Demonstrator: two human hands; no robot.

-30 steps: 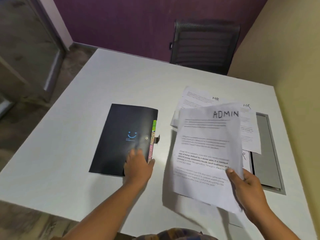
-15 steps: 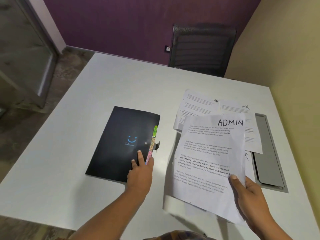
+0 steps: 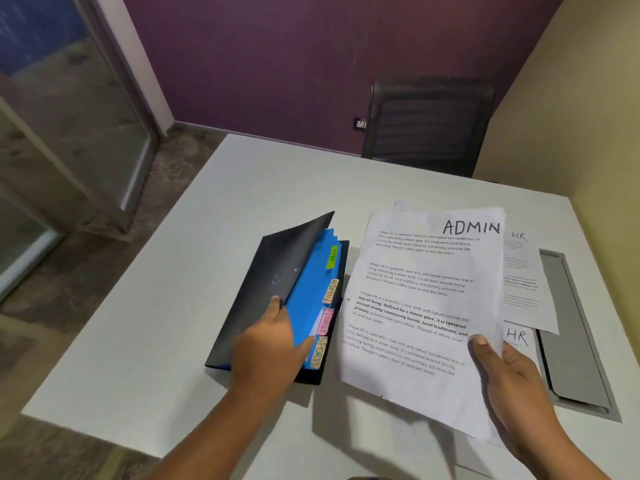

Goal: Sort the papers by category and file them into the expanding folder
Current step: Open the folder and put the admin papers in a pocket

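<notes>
A black expanding folder (image 3: 256, 299) lies on the white table (image 3: 173, 323), its front cover lifted. Blue dividers (image 3: 308, 296) show inside, with tabs marked HR (image 3: 331, 257), ADMIN (image 3: 330, 291), FINANCE (image 3: 325, 322) and SPORTS (image 3: 319, 352). My left hand (image 3: 273, 344) grips the cover's edge, thumb on top, fingers underneath against the dividers. My right hand (image 3: 509, 379) holds a printed sheet headed ADMIN (image 3: 422, 306) by its lower right edge, just right of the folder and above the table. Sheets marked HR (image 3: 523, 282) lie on the table behind it, partly hidden.
A grey cable hatch (image 3: 575, 341) is set into the table at the right, near the beige wall. A black mesh chair (image 3: 429, 126) stands behind the far edge. A glass door is at the left, over a wooden floor.
My left hand has lifted the folder's cover, baring the blue dividers and tabs. The ADMIN sheet in my right hand has stayed beside the folder. The camera has come closer.
</notes>
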